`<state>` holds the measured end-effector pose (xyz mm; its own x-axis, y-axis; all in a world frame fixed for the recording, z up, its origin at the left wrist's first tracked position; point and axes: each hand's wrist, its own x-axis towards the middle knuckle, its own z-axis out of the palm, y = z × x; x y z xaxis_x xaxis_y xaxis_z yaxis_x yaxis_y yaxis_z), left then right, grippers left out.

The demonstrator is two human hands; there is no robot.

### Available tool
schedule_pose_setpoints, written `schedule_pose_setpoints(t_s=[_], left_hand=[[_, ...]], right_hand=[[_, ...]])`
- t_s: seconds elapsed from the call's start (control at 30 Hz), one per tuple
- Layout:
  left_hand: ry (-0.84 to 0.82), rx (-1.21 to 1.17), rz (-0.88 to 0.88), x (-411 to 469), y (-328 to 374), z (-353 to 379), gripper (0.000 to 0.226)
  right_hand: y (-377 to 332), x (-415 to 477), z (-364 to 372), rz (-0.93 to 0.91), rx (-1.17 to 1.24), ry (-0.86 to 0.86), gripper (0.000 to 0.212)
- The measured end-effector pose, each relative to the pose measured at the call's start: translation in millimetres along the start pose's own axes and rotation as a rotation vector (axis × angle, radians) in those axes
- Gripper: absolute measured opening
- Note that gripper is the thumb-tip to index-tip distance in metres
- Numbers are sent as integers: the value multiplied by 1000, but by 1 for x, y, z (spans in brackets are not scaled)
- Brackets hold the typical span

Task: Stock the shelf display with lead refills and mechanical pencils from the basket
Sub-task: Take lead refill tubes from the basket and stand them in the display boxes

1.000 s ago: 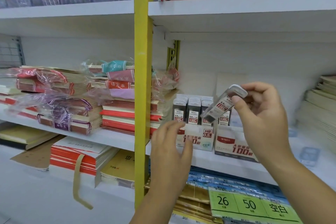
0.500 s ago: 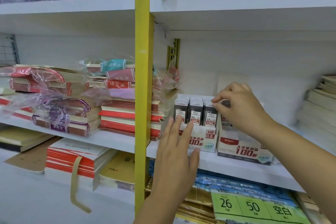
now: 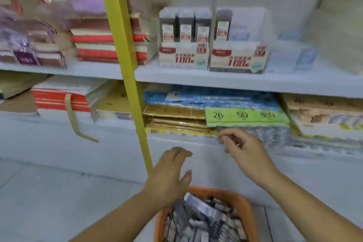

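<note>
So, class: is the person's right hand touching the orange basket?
Apart. The head view shows the right hand up by the lower shelf, with a clear strip of white shelf base visible between it and the orange basket.

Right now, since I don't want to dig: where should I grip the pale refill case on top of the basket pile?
Probably pinch the pale refill case across its two long edges, coming down from above: it lies slanted on top of the pile, broad face up, and the orange basket walls block the sides. The left hand hovers nearest.
</note>
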<state>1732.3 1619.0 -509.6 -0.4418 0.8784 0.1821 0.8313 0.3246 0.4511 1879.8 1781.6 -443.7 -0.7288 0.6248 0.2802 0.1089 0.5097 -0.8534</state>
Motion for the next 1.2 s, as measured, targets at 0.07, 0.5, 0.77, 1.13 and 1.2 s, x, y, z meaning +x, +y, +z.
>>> schedule_pose_setpoints(t_s=[0.07,0.5,0.77,1.13,1.2], left_hand=[[-216,35,-132,-22,-21,43,55],[-380,-175,-680,-77,-88,215,74],[-98,-221,-910,-58,-75,237,58],[-64,-515,-1212,-45,-72,264,26],[-32,-610,-1184,-47,-73,261,24]], right_hand=[[63,-18,17,224,-60,-85,27],[272,-105,116,650,-380,-406,46],[288,-85,175,611,-667,-529,54],[299,-103,138,960,-174,-507,41],[298,-108,135,1006,-73,-447,42]])
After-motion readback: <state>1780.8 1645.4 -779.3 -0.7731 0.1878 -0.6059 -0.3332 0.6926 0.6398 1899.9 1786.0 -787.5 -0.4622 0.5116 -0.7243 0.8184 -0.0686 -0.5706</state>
